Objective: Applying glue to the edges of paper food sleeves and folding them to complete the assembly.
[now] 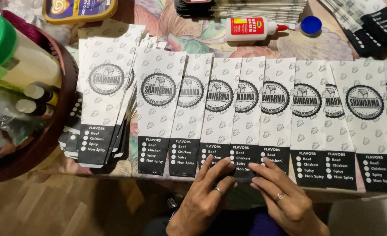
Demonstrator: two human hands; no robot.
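Both grips lie flat and empty, fingers spread: the left hand and right hand press their fingertips on the black bottom edge of one paper sleeve in the overlapped row along the desk front. Its long axis runs straight away from them; each hand is equally near.

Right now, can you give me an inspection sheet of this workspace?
Surface: table under a floral cloth.
Job's things: row of overlapping paper sleeves; loose stack at left.
Clutter: glue bottle lying down, blue cap off beside it, yellow tub, basket of bottles.
Hands: left hand and right hand, both flat on the sleeves' bottom edge, a ring on each.
Cables: nothing seen.
Surroundings: wood floor; more sleeve stacks at the back.
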